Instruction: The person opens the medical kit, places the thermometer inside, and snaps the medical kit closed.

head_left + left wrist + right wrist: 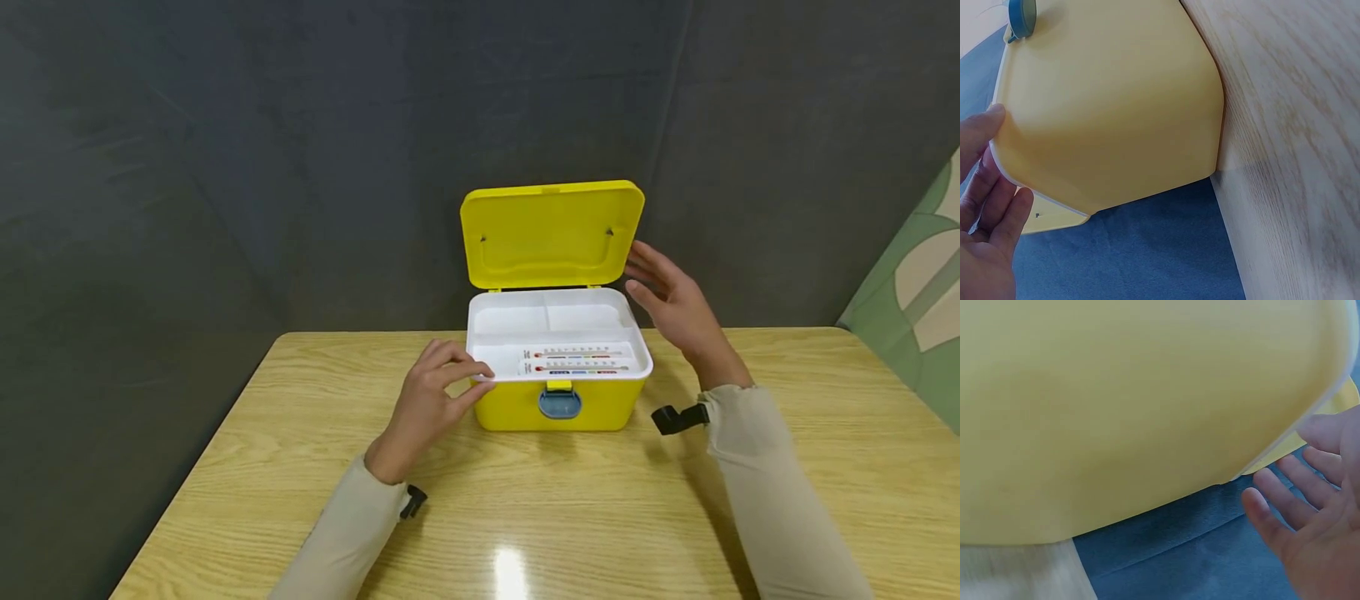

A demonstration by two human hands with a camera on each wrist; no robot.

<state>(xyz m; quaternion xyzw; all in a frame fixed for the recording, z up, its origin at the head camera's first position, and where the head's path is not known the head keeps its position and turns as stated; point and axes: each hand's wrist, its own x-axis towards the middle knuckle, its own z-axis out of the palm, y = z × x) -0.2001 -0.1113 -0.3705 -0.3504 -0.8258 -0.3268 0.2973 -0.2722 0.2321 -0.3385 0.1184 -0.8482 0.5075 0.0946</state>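
A yellow storage box (600, 408) with a blue-grey front latch (560, 405) stands on the table with its lid (551, 237) raised. Inside its top lies a white divided tray (510, 321), where two strips with red-bulbed thermometers (577, 367) rest in the front compartment. At the box's front left corner, my left hand (438, 392) pinches the white rim between thumb and fingers; the left wrist view shows the thumb (982, 128) on the front side. My right hand (678, 308) is beside the lid's lower right edge, fingers spread and relaxed, palm toward the box.
The wood-grain table (300, 433) extends around the box, and a dark cloth backdrop (337, 167) rises close behind it. A green and beige patterned surface (915, 292) borders the table at the right. Black straps (678, 418) are on both wrists.
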